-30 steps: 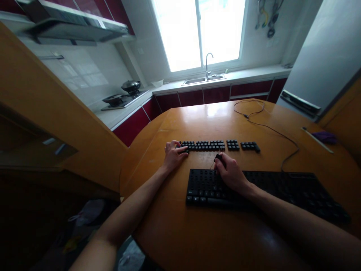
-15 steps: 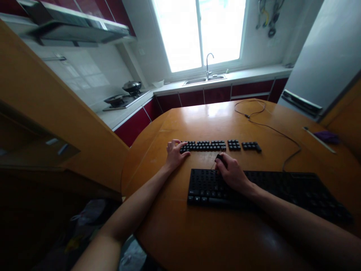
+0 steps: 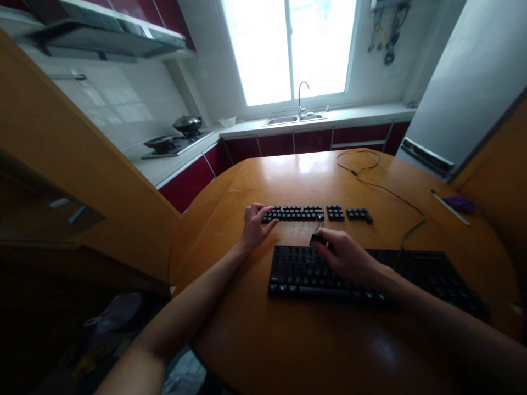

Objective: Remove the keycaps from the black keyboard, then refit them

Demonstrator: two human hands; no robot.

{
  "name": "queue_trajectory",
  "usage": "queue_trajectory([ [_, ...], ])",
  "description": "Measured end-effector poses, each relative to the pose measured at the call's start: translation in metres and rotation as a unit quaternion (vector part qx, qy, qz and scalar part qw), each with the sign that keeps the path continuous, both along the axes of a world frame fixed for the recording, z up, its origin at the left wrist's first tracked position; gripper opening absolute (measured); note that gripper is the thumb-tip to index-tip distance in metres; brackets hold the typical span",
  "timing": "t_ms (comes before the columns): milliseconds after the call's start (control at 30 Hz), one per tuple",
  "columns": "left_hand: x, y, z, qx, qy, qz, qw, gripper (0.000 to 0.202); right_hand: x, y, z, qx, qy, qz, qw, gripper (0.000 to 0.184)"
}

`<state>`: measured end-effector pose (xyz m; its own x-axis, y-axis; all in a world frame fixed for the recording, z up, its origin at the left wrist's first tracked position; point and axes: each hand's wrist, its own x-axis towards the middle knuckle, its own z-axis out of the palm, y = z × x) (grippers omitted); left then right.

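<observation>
In the head view, my right hand [image 3: 341, 253] pinches a small black keycap puller [image 3: 316, 239] with thin wire loops. It is above the upper left part of a black keyboard [image 3: 325, 293], where many key positions are bare and the lower rows still carry caps. Whether the wires touch a key is too small to tell. My left hand [image 3: 256, 226] rests on the table, thumb and fingers spread around the left end of a row of loose black keycaps [image 3: 294, 214]. These caps lie in neat lines behind the keyboard.
The wooden table [image 3: 234, 318] has a rounded edge. From the keyboard a cable [image 3: 401, 197] runs back in a loop. At the right lie a pale stick [image 3: 448, 207] and a purple cloth [image 3: 459, 203]. Beyond are a sink [image 3: 284, 120], a stove with pans [image 3: 187, 124] and a fridge [image 3: 457, 93].
My right hand has lowered slightly over the keyboard, tilting the puller. The left hand stays by the keycap row. The whole view has shifted a little.
</observation>
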<state>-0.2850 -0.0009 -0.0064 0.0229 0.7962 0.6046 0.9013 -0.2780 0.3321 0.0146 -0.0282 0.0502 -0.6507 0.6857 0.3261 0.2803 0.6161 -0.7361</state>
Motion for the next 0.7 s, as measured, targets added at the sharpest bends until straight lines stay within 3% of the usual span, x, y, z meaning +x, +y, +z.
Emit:
queue_trajectory([
  [133, 0.036, -0.022, 0.015, -0.052, -0.014, -0.212, 0.976, 0.024, 0.002, -0.005, -0.023, 0.024, -0.025, 0.038, 0.999, 0.015],
  [233, 0.056, -0.038, 0.026, -0.145, 0.005, -0.375, 0.916, 0.019, 0.0, -0.007, -0.033, 0.061, -0.052, 0.071, 0.994, 0.012],
  [300, 0.063, -0.044, 0.03, -0.188, 0.024, -0.433, 0.881, 0.017, 0.001, -0.008, -0.034, 0.095, -0.068, 0.092, 0.989, 0.012],
  [367, 0.065, -0.047, 0.033, -0.206, 0.043, -0.451, 0.867, 0.014, 0.001, -0.01, -0.033, 0.127, -0.081, 0.109, 0.983, 0.012],
  [467, 0.065, -0.049, 0.036, -0.213, 0.064, -0.443, 0.868, 0.015, -0.001, -0.012, -0.033, 0.139, -0.091, 0.105, 0.981, 0.013],
  [700, 0.071, -0.05, 0.028, -0.233, 0.052, -0.397, 0.886, 0.038, -0.011, -0.017, -0.042, 0.032, -0.076, -0.028, 0.996, 0.015],
])
